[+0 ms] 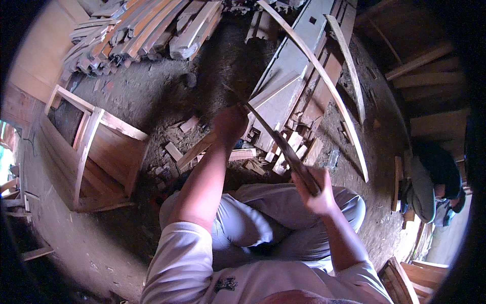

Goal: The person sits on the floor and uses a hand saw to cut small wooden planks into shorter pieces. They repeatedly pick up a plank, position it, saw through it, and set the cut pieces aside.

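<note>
My right hand (315, 190) is closed around the grip of a long, narrow tool (281, 142) that looks like a hand saw seen nearly edge-on. It slants away to the upper left, and its thin far end reaches past my left hand (231, 121). That hand is closed on a pale wood strip (276, 91), which shows on both sides of the fist. The tool crosses the strip just right of my left hand; whether they touch, I cannot tell. Below the strip, wood offcuts (243, 154) lie in front of my folded legs.
Stacked timber (147, 30) lies at the far left, with a wooden frame (91, 147) nearer. Long boards (291, 61) stretch away ahead beside a curved wood strip (324, 76). At the right edge another person (438, 177) is partly visible. More timber (397, 281) lies at the lower right.
</note>
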{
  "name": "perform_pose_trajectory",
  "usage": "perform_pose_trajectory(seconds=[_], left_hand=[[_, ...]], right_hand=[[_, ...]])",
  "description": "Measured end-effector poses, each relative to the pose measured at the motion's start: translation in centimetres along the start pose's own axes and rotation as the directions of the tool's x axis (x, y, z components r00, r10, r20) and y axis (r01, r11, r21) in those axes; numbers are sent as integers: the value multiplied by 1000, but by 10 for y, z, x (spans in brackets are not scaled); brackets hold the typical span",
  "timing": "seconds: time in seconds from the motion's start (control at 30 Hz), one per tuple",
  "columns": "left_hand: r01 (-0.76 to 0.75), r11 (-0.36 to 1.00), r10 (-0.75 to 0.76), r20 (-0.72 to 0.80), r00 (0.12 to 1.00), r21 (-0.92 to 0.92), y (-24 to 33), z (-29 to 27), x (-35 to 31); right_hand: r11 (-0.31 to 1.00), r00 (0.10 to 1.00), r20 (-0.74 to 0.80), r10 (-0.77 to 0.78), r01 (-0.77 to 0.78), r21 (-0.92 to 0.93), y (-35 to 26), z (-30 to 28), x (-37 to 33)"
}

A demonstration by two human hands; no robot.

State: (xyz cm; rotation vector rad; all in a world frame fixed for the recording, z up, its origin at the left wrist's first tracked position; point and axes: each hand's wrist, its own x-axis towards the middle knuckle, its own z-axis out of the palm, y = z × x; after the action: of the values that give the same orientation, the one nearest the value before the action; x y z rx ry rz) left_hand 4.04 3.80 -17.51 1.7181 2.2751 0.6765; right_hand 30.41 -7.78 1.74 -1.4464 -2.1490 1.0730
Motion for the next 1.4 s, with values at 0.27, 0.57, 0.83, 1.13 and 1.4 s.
perform_pose_trajectory(seconds=[0.27, 0.57, 0.83, 1.13, 1.4], left_hand=[[-85, 991, 78, -73, 994, -102, -8, 5, -3], [63, 979, -29, 175, 984, -192, -11, 5, 12], [45, 988, -28, 113, 993, -151, -33, 17, 19], [54, 988, -41, 87, 995, -146, -24, 10, 7], [65, 986, -44, 134, 990, -156, -10, -3, 9]], right_hand=[[980, 993, -58, -104, 112, 162, -5, 44, 83], [976, 991, -105, -88, 107, 189, 9, 44, 75], [981, 983, -87, -163, 171, 95, -3, 39, 73], [981, 991, -82, -111, 122, 148, -3, 42, 73], [996, 1000, -4, 9, -9, 85, 4, 13, 29]])
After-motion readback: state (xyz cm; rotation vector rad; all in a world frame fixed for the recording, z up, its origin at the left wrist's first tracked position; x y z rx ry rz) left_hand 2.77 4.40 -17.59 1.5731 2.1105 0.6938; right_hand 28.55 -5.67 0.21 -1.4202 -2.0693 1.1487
